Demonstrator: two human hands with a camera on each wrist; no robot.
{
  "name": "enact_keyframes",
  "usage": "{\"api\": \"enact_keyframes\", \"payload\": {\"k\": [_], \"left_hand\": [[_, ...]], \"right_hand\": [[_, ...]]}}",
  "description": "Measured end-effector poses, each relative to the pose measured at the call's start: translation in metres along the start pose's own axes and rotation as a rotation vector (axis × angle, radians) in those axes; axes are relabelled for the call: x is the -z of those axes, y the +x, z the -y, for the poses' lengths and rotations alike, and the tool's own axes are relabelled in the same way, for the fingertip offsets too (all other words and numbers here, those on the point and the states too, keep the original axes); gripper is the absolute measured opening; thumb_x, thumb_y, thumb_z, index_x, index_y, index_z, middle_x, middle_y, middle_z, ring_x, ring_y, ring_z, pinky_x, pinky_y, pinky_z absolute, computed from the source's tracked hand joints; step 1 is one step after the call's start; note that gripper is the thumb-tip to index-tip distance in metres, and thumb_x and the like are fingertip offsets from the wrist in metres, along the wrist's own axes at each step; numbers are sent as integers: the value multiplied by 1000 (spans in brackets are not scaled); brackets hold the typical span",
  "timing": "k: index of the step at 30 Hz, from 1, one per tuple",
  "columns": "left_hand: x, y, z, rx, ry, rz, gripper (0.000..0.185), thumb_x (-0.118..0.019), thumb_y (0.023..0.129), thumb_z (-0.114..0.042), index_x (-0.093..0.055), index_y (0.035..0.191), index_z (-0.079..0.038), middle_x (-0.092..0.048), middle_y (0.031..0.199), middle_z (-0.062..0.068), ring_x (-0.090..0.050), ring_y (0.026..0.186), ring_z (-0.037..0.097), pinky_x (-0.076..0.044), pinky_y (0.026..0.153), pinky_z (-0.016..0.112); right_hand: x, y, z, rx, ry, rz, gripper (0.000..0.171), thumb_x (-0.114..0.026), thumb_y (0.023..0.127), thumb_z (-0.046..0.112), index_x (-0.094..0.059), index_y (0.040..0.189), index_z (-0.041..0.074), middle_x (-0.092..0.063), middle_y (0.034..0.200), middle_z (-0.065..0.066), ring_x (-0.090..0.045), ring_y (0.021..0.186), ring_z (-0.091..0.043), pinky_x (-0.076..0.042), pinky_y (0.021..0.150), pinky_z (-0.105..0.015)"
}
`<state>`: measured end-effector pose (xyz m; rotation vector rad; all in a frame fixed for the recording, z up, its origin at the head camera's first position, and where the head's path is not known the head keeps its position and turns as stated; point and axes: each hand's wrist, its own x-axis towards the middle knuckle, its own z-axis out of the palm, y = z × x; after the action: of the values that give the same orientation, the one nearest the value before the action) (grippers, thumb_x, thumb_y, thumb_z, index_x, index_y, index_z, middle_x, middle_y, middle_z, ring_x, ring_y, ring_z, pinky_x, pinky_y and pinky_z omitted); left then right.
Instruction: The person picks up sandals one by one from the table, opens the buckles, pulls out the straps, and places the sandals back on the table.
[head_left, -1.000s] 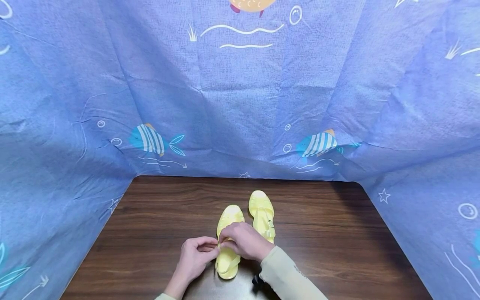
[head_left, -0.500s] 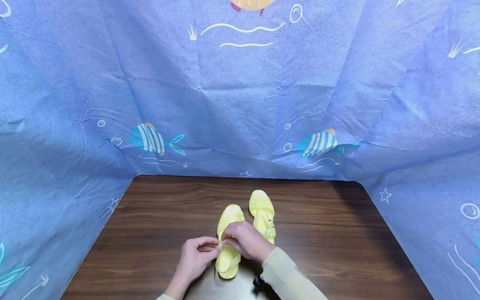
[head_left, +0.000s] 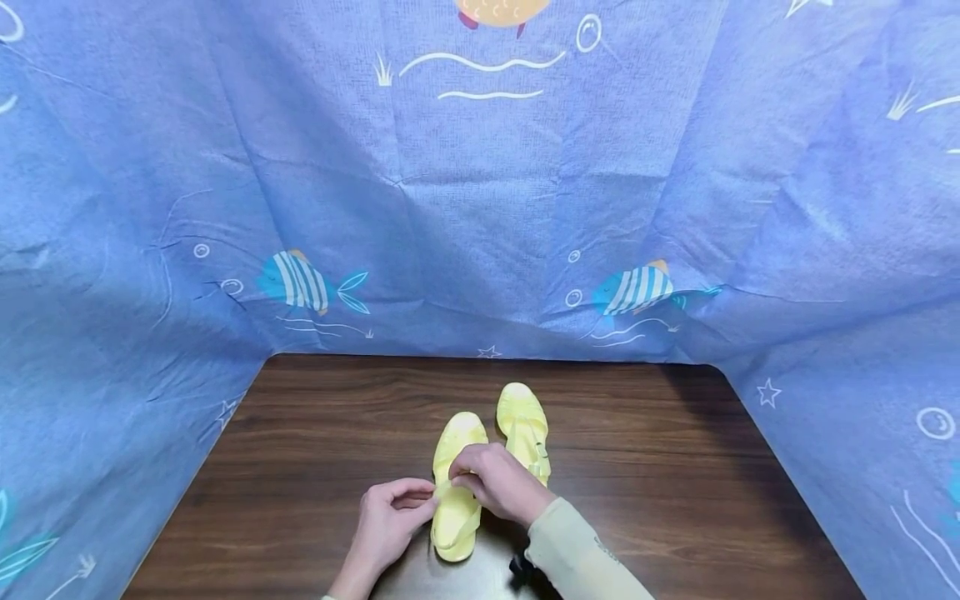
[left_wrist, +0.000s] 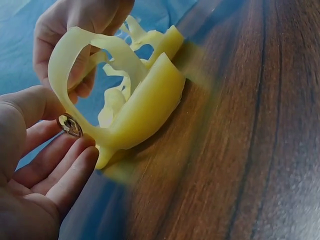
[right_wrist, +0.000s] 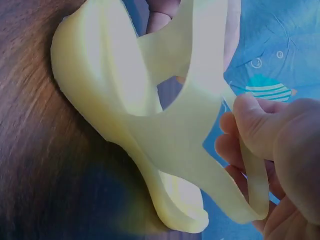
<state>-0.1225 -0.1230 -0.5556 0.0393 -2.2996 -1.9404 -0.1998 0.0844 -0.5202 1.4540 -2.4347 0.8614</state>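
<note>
Yellow jelly sandal [head_left: 456,500] lies on the wooden table [head_left: 300,433], just beside its pair [head_left: 522,429]. Our left hand [head_left: 390,521] pinches the metal buckle [left_wrist: 70,125]; our right hand [head_left: 498,483] pinches the ankle strap [right_wrist: 252,175]. We should keep the buckle steady and feed the strap straight, without twisting.

Head overview, 2 close wrist views
</note>
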Motion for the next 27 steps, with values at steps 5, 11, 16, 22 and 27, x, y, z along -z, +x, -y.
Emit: {"api": "enact_keyframes", "payload": {"k": [5, 11, 16, 22, 27], "left_hand": [[1, -1, 1, 0, -5, -4, 14, -86, 81, 2, -82, 92, -5, -79, 84, 7, -75, 75, 9, -61, 70, 21], [3, -2, 5, -32, -30, -33, 16, -86, 80, 5, -82, 91, -6, -79, 85, 12, -74, 74, 8, -61, 69, 20], [4, -1, 6, -27, -32, -9, 15, -86, 82, 1, -81, 95, -5, -79, 89, 11, -74, 76, 7, -61, 70, 20], [2, 0, 4, -29, -51, 29, 15, -85, 85, -2, -81, 99, -7, -80, 93, 9, -75, 80, 8, -61, 73, 21], [3, -1, 5, -37, -39, 29, 18, -83, 86, 1, -81, 102, -5, -80, 94, 9, -76, 80, 9, -62, 73, 21]], "right_hand": [[3, -1, -5, -5, 7, -60, 8, -78, 92, 6, -73, 89, 11, -72, 86, 5, -66, 83, -5, -55, 79, -16], [13, -1, -11, -52, -20, -103, 13, -80, 87, 0, -73, 86, 10, -70, 83, 5, -66, 81, -8, -56, 76, -20], [8, 2, -5, -30, -84, 79, 11, -79, 90, 8, -74, 91, 18, -72, 89, 11, -67, 88, -6, -55, 83, -21], [-7, 5, 5, -9, -32, 180, 11, -80, 90, 11, -74, 89, 20, -71, 97, 11, -65, 97, -4, -51, 92, -18], [-8, 6, 8, -6, 8, 203, 8, -80, 91, 12, -75, 92, 18, -71, 110, 5, -65, 109, -9, -51, 100, -21]]}}
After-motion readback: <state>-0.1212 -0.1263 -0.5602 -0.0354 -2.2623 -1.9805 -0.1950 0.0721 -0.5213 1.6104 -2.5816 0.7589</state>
